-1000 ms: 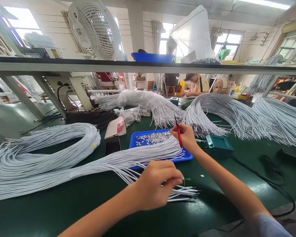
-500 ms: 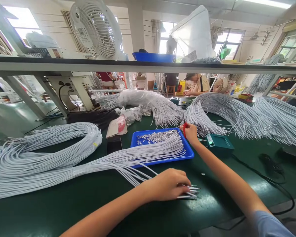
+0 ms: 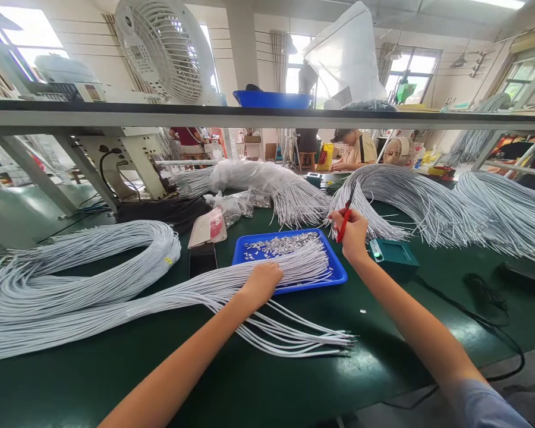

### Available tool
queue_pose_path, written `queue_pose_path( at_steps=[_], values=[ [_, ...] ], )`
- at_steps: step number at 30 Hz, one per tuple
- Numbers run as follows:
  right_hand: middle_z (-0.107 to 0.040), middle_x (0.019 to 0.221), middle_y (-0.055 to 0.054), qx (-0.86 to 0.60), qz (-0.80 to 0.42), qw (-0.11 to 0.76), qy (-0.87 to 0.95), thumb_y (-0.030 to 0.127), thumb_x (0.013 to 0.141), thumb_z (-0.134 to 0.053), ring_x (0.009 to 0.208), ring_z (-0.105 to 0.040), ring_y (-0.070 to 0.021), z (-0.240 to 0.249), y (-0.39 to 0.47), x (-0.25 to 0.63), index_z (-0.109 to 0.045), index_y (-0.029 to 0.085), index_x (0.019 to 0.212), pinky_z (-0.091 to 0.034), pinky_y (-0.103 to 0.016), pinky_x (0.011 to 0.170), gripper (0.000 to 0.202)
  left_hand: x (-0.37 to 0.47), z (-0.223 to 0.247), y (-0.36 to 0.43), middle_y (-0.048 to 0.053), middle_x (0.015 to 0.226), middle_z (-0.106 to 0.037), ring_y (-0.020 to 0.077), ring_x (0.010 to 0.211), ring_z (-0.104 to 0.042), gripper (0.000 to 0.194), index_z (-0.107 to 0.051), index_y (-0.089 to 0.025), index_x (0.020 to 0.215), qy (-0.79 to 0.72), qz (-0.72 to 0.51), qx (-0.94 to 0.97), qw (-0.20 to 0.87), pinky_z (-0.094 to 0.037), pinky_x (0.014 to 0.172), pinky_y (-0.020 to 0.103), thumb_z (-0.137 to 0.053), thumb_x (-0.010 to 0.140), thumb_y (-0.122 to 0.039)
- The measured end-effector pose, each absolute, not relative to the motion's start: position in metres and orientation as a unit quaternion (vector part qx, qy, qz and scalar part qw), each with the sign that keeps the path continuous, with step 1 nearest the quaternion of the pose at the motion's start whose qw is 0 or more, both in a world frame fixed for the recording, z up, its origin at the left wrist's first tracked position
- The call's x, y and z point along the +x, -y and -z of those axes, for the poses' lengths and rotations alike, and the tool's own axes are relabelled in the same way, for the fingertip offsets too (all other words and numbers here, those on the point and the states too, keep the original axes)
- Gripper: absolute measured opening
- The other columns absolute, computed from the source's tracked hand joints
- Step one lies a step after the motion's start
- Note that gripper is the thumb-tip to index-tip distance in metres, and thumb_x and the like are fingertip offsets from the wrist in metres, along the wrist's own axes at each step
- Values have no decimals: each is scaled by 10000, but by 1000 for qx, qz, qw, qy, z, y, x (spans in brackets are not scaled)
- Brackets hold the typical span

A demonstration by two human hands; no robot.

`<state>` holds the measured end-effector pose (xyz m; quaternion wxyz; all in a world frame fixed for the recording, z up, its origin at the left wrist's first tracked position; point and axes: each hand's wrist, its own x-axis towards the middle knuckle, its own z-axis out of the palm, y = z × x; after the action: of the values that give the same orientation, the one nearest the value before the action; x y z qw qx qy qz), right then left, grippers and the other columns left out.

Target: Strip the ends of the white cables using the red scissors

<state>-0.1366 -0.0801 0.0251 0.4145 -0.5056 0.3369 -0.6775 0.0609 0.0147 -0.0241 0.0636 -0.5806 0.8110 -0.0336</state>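
My left hand (image 3: 262, 283) rests on a bundle of white cables (image 3: 294, 266), its fingers curled around some strands. How many strands it grips is hidden. The bundle's ends lie in a blue tray (image 3: 339, 270) beside a heap of small metal pieces (image 3: 289, 244). In front of the tray, a smaller group of white cables (image 3: 303, 336) fans out on the table, its dark tips pointing right. Raised to the right of the tray, my right hand (image 3: 354, 235) is closed around a red-handled tool (image 3: 344, 226) with a dark pointed tip.
A green box-shaped device (image 3: 396, 255) stands right of the tray. Large cable bundles lie left (image 3: 151, 255) and behind (image 3: 410, 196). A phone (image 3: 203, 260) sits left of the tray. Above runs a shelf (image 3: 267, 116) with a fan (image 3: 164, 53). Across the room a person (image 3: 359, 148) sits.
My left hand has let go of the smaller cable group and moved up and left onto the bundle over the tray. My right hand with the red-handled tool has shifted slightly right.
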Motion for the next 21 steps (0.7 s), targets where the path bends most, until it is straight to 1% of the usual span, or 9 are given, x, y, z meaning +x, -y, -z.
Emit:
queue_pose_path(
  at_steps=[3, 7, 11, 13, 15, 17, 19, 21],
  values=[
    [-608, 630, 4, -495, 689, 430, -310, 292, 635, -718, 463, -407, -67, -31, 72, -136, -558, 163, 641, -313, -216, 425, 206, 59, 24, -16, 183, 904, -656, 281, 935, -634, 299, -680, -59, 852, -812, 38, -579, 71, -500, 772, 349, -416, 795, 68],
    [-600, 631, 7, -482, 691, 451, -294, 299, 647, -716, 456, -408, -64, -36, 63, -136, -538, 171, 651, -319, -216, 421, 220, 58, 24, -16, 198, 907, -654, 279, 925, -634, 290, -678, -46, 836, -814, 35, -575, 74, -501, 774, 346, -426, 768, 79],
    [-598, 648, 8, -477, 678, 489, -273, 285, 646, -731, 473, -421, -61, -39, 56, -137, -533, 177, 669, -340, -211, 431, 227, 60, 25, -14, 231, 952, -644, 307, 961, -617, 282, -654, -15, 899, -810, 25, -583, 51, -484, 809, 382, -411, 772, 51],
    [-594, 646, 11, -467, 680, 500, -264, 274, 644, -734, 479, -427, -58, -40, 54, -137, -534, 178, 671, -355, -207, 441, 224, 65, 23, -13, 239, 958, -644, 315, 949, -620, 285, -631, -12, 940, -800, 12, -598, 32, -478, 799, 392, -415, 762, 39],
    [-589, 646, 13, -459, 687, 500, -260, 273, 645, -732, 481, -434, -56, -42, 51, -137, -530, 178, 670, -371, -206, 449, 225, 73, 19, -11, 215, 913, -659, 297, 885, -637, 287, -612, -35, 969, -786, -12, -617, 8, -477, 769, 381, -422, 762, 20],
    [-577, 649, 18, -456, 697, 491, -257, 272, 652, -723, 479, -436, -54, -43, 49, -138, -520, 181, 670, -376, -205, 449, 223, 81, 12, -9, 169, 871, -672, 265, 829, -644, 265, -604, -77, 982, -775, -44, -630, -27, -471, 751, 358, -421, 798, -26],
    [-564, 660, 24, -456, 708, 478, -250, 266, 667, -710, 483, -438, -53, -44, 48, -139, -512, 184, 680, -374, -203, 446, 214, 86, 4, -8, 118, 836, -671, 228, 807, -636, 243, -611, -117, 967, -773, -82, -624, -74, -466, 736, 321, -389, 867, -111],
    [-555, 670, 27, -455, 716, 471, -242, 264, 681, -707, 489, -443, -53, -44, 47, -140, -511, 186, 693, -379, -201, 448, 211, 84, -5, -9, 63, 742, -640, 185, 743, -617, 300, -616, -134, 950, -779, -127, -601, -123, -464, 699, 276, -324, 924, -196]
  ],
)
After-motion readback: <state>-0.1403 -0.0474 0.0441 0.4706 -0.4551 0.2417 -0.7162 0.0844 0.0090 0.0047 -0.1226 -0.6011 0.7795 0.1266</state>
